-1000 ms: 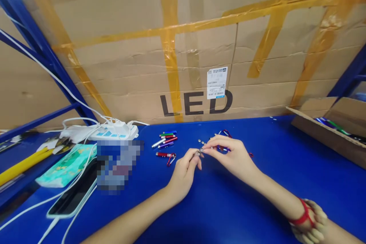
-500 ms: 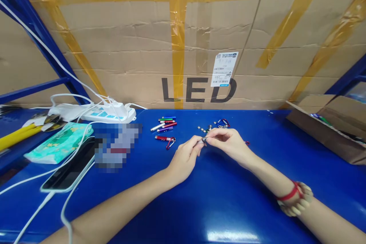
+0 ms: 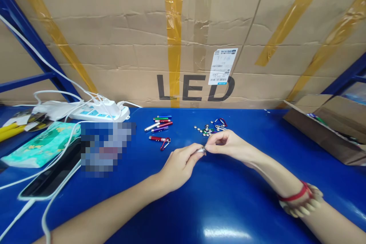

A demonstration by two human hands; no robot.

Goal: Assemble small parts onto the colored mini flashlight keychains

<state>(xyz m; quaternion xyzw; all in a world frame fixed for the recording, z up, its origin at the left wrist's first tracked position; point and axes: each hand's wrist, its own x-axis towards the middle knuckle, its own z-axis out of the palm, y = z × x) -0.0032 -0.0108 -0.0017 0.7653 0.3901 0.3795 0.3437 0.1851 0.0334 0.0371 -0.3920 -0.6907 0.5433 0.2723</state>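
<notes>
My left hand [image 3: 178,166] is closed round a small silver tube [image 3: 201,150], which looks like a mini flashlight body; most of it is hidden by the fingers. At the tube's dark right end, the thumb and fingertips of my right hand [image 3: 228,145] are pinched together. What they grip there is too small to make out. Just beyond the right hand lie several small round silver button cells [image 3: 206,131] and some carabiner clips [image 3: 222,122]. To the left, a red mini flashlight [image 3: 158,138] has a red clip attached, with several coloured mini flashlights [image 3: 160,124] behind it.
On the left are a phone [image 3: 53,175] with a cable, a green tissue pack [image 3: 42,145] and a white power strip [image 3: 97,112]. An open cardboard box [image 3: 314,133] stands right. A large taped carton [image 3: 128,45] walls off the back of the blue table [image 3: 243,206].
The view has shifted, so the table items appear farther left. Both hands sit slightly lower and nearer, still together at the silver tube.
</notes>
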